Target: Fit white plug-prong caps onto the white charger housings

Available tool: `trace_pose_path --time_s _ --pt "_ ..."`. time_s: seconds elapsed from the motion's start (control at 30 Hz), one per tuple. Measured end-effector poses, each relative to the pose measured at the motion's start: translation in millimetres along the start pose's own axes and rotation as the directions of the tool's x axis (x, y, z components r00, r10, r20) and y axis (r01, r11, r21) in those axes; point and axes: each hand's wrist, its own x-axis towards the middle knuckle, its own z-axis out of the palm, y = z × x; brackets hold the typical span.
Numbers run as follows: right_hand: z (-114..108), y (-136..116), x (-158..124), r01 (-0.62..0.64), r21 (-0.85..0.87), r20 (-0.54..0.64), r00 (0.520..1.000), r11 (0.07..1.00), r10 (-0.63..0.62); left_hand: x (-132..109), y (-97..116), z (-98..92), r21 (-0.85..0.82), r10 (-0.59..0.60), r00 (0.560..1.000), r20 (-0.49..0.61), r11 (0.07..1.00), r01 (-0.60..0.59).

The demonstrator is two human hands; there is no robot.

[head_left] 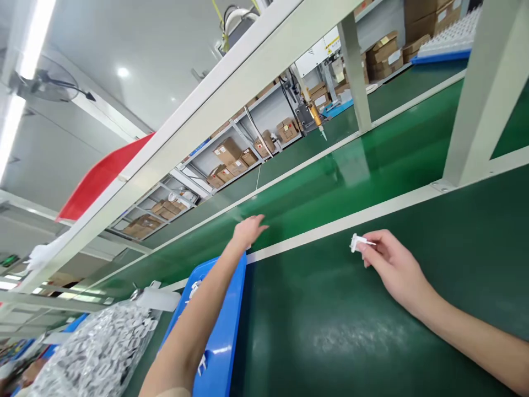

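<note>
My right hand (390, 264) pinches a small white plastic part (359, 242) between thumb and fingers, above the dark green tabletop (314, 309). The part has a wider end pointing left and a thin piece sticking out toward the fingers. My left hand (249, 231) is stretched out over the bright green conveyor belt (306, 204), fingers apart, with nothing visible in it. Under my left forearm lies a blue tray (225, 331), partly hidden by the arm, with a few small white parts (201, 364) in it.
A clear plastic bag heaped with white parts (103, 342) lies at the lower left. A pale metal frame post (479, 99) stands at the right, and a beam crosses above the belt. Beyond are a dispenser nozzle (318, 118) and shelves with cardboard boxes (227, 151).
</note>
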Motion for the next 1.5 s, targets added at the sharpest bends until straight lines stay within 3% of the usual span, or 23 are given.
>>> trace_pose_path --time_s 0.07,0.17,0.27,0.37,0.5,0.73,0.83,0.9,0.97,1.1,1.13,1.2,1.23,1.3,1.4,1.5 --pt "5 1 -3 -0.003 0.014 0.044 0.999 1.000 0.002 2 -37 -9.7 0.038 -0.108 0.987 0.121 0.994 0.104" --pt "7 3 -3 -0.028 -0.007 0.087 0.996 1.000 0.028 3 -59 -8.9 0.046 -0.166 0.949 0.269 0.986 0.159" --pt "5 4 -1 -0.076 0.007 0.102 0.992 0.997 0.075 9 -53 -3.0 0.020 -0.143 0.941 0.306 0.989 0.144" --pt "2 5 2 -0.104 0.054 0.090 0.991 0.993 0.099 16 -34 -4.4 -0.002 -0.094 0.964 0.249 0.995 0.097" --pt "-1 5 3 -0.117 0.077 0.081 0.991 0.990 0.110 8 22 -8.4 -0.070 0.030 0.994 0.110 0.997 -0.022" --pt "-8 2 11 -0.005 0.103 -0.007 1.000 0.995 0.005 -41 183 8.0 -0.169 0.303 0.950 -0.068 0.935 -0.311" --pt "-14 -1 19 0.023 0.129 -0.059 0.998 0.991 -0.016 -47 212 7.6 -0.197 0.357 0.929 -0.098 0.908 -0.370" --pt "-18 -4 25 0.011 0.154 -0.088 0.996 0.988 0.003 -44 210 4.3 -0.312 0.355 0.932 -0.064 0.880 -0.357" --pt "-20 -5 31 0.002 0.175 -0.110 0.994 0.984 0.018 -36 195 1.0 -0.503 0.427 0.904 0.020 0.786 -0.360" --pt "-23 -5 40 0.026 0.166 -0.134 0.991 0.986 -0.003 -14 163 3.7 -0.722 0.689 0.712 0.135 0.560 -0.406" --pt "-23 -5 42 0.034 0.153 -0.128 0.992 0.988 -0.015 -9 161 7.3 -0.724 0.726 0.678 0.115 0.529 -0.443" --pt "-25 -7 42 0.064 0.104 -0.102 0.993 0.993 -0.053 -3 164 17.2 -0.688 0.758 0.652 0.018 0.483 -0.542" --pt "-26 -8 42 0.086 0.062 -0.083 0.993 0.994 -0.080 -2 170 22.8 -0.651 0.749 0.661 -0.046 0.480 -0.588" --pt "-30 -12 41 0.136 -0.068 -0.032 0.990 0.988 -0.139 -4 185 33.2 -0.558 0.671 0.725 -0.154 0.547 -0.625" --pt "-38 -18 39 0.220 -0.301 0.027 0.975 0.928 -0.222 -11 202 41.7 -0.452 0.509 0.826 -0.243 0.694 -0.560" --pt "-46 -24 37 0.269 -0.455 0.068 0.961 0.849 -0.268 -10 200 41.4 -0.488 0.528 0.817 -0.230 0.664 -0.567"
